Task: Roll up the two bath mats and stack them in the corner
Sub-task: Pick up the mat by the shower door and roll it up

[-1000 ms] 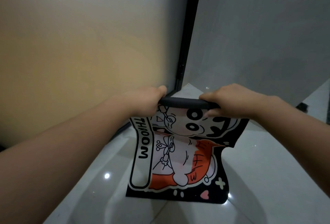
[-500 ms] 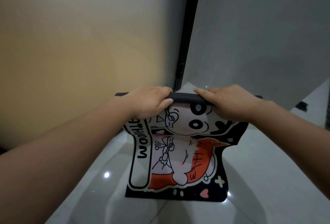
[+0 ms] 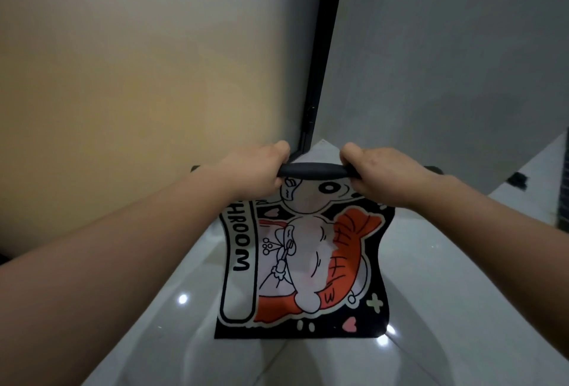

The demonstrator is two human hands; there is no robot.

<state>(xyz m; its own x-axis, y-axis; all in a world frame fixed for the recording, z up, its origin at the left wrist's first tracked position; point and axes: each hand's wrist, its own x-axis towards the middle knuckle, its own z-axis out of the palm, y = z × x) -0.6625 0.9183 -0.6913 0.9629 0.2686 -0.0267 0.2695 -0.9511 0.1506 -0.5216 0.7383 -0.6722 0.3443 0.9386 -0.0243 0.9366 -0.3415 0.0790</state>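
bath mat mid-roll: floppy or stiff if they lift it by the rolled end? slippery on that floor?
Probably floppy: below the rolled edge held by the left hand and right hand, the bath mat sags with its side edges bowing inward. It likely slides easily, since the floor looks glossy. The roll may loosen if released, being only a few turns.

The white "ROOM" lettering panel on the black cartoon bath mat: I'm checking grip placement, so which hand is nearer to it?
Left. The left hand grips the roll just above the lettering panel; the right hand grips the opposite end.
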